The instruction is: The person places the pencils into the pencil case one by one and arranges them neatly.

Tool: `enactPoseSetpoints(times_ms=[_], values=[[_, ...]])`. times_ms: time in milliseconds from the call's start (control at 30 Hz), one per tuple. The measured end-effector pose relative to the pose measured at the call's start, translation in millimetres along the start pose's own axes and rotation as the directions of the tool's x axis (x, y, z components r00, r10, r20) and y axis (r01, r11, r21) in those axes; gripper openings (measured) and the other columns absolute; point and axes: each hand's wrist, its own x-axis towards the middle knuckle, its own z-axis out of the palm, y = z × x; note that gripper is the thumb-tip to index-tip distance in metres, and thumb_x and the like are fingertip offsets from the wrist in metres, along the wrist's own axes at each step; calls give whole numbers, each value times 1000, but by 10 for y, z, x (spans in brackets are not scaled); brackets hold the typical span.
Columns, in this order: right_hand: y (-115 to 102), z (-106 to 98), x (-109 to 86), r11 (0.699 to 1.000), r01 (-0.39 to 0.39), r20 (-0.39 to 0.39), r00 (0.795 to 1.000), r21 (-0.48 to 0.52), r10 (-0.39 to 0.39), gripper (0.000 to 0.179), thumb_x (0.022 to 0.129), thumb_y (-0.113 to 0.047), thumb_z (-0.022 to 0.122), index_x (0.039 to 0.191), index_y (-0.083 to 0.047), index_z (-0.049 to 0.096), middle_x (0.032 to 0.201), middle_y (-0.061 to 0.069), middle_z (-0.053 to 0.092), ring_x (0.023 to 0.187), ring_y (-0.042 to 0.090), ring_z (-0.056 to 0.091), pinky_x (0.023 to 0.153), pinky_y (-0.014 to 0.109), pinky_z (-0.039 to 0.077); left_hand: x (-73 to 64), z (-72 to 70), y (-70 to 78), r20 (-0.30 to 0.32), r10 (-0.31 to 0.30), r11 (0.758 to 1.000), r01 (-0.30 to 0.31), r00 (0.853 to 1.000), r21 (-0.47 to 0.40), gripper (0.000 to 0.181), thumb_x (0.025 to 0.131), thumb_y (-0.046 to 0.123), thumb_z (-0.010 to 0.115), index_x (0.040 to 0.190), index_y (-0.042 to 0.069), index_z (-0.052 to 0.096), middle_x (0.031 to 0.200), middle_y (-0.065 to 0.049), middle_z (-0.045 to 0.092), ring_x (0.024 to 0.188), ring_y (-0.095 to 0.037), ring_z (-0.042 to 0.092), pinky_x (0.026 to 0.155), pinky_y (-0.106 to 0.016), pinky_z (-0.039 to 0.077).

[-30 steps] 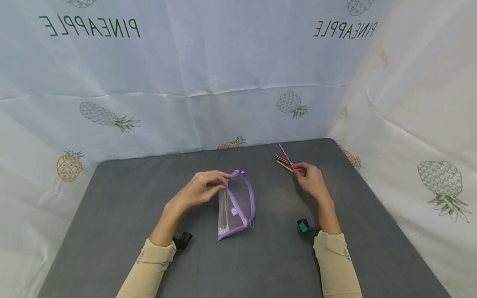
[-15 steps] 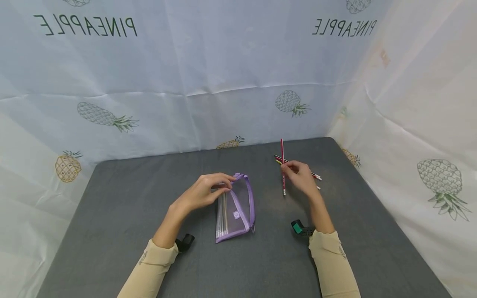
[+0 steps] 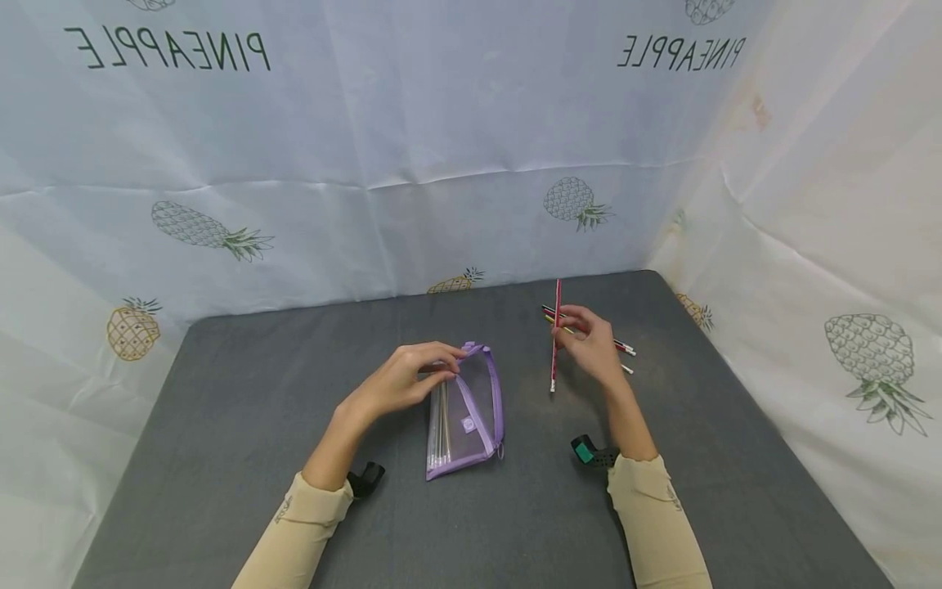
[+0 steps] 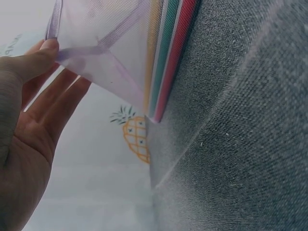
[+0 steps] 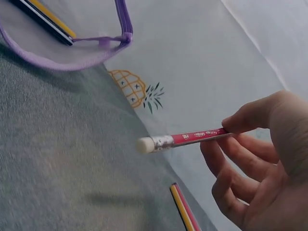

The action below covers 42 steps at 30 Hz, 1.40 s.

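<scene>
A see-through mesh pencil case (image 3: 465, 417) with purple edging lies in the middle of the grey table, its zip side parted. My left hand (image 3: 412, 375) pinches its upper edge between thumb and fingers. Several pencils (image 4: 168, 53) show through the mesh, lined up along one side. Farther right, my right hand (image 3: 592, 343) holds a red pencil (image 5: 199, 137) between thumb and fingertips, its white eraser end pointing toward the case in the right wrist view. Under that hand lie several loose pencils (image 3: 624, 348), partly hidden by the fingers.
A white curtain (image 3: 441, 229) printed with pineapples stands along the table's back edge and down the sides. Grey cloth covers the tabletop (image 3: 471, 532). A black camera mount sits at each wrist, the right one (image 3: 589, 451) with a green patch.
My right hand has lifted the red pencil off the loose ones, brought it slightly left and turned it nearly in line with the view. My left hand keeps its pinch on the case.
</scene>
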Motion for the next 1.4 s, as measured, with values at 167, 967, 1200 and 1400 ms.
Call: enactPoseSetpoints(times_ms=[167,967,1200,1400], values=[[-90,85,-5,999,-43,-13,999,10,43,35,102,-6,72,132,11,66,101,7,75,68,-4,71,69,21,58,-6,13,-17,-4,6,1000,-6,1000,-4,12,97,-6,75,107,-1,76,131,-18,78,111,-29,80,93,-32,69],[-404,706,-171,999,-51,267,963,18,45,16,98,-6,75,108,6,71,94,15,82,81,32,81,63,32,61,-7,-35,5,-20,-5,1000,6,1000,31,11,97,-5,76,107,0,77,130,-21,78,109,-29,80,88,-37,70],[-411,775,-215,999,-52,310,949,-8,52,18,97,-9,76,110,3,73,96,19,83,83,40,79,62,23,52,-10,-64,-2,-46,5,999,-2,999,54,10,96,-5,77,104,-1,78,127,-20,79,112,-32,79,86,-41,69],[-391,804,-227,1000,5,324,946,10,-8,24,98,-4,72,120,7,69,102,28,81,77,36,77,61,24,53,-18,-76,-1,-38,-27,999,29,999,42,10,97,-5,77,106,0,78,129,-19,79,109,-28,80,88,-39,69]])
